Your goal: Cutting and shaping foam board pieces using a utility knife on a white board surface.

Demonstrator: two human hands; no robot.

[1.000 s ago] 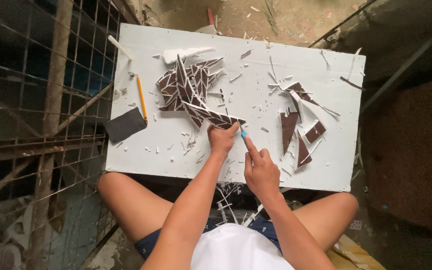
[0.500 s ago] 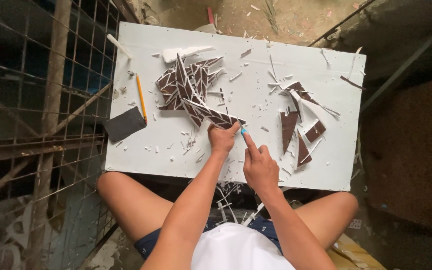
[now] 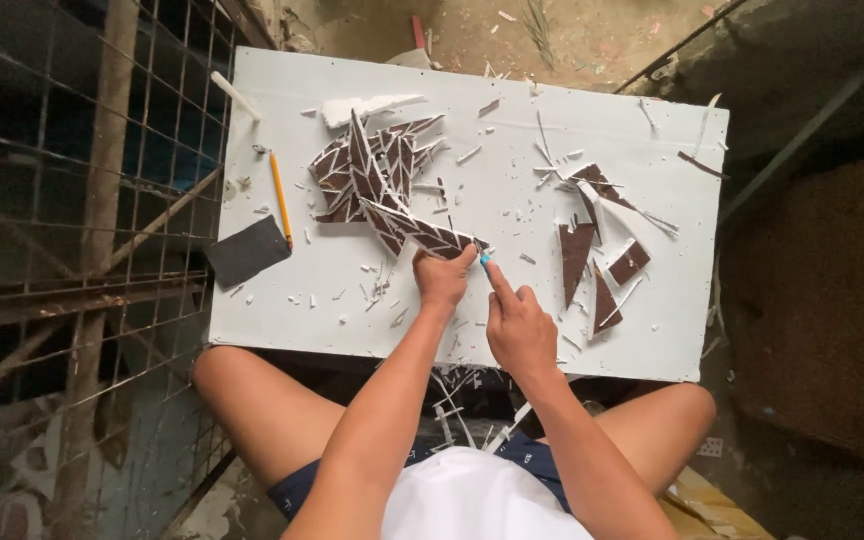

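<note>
Stillness is the main thing here: against the views from a moment back, nothing on the white rectangular board (image 3: 652, 340) has shifted, and my hands sit just where they were, so the cut I am working on looks barely advanced.

My left hand (image 3: 444, 280) is curled down over the near end of a long brown strip with a white zigzag pattern (image 3: 422, 230), fingers pressing it flat to the board. That strip runs up and left from my fingers into the heap of dark brown triangular offcuts (image 3: 372, 170) in the middle of the board.

My right hand (image 3: 519, 325) is closed round a small blue-tipped cutting tool (image 3: 487, 262), index finger stretched along it, the tip touching the board just beside the end of the strip. How much of the tool lies inside my fist I cannot tell.

To the right lie a few separate brown wedge pieces (image 3: 577, 255), well apart from my hands. At the left edge rest a yellow pencil (image 3: 281, 198) and a dark grey sanding pad (image 3: 247, 250). White slivers (image 3: 372, 290) are scattered all over.
</note>
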